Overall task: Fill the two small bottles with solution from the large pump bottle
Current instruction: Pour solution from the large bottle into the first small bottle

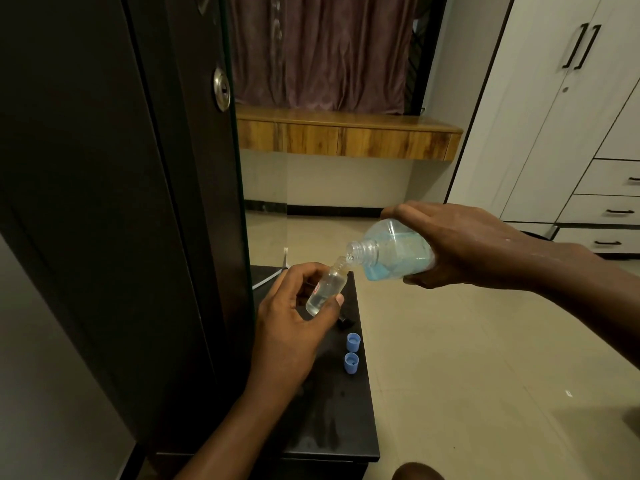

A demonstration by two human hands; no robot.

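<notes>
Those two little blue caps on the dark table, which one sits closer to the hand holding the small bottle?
The upper blue cap, farther from the camera, sits closer to the left hand; the other blue cap lies just below it, nearer the camera.

no legible text; small bottle [326,288] label unreadable

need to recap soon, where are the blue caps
Both blue caps sit side by side on the dark tabletop, just below the left hand.

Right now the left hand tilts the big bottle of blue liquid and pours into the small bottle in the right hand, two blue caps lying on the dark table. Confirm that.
Hands are swapped. In the head view the right hand tilts the big bottle and the left hand holds the small bottle. The two blue caps do lie on the dark table.
</notes>
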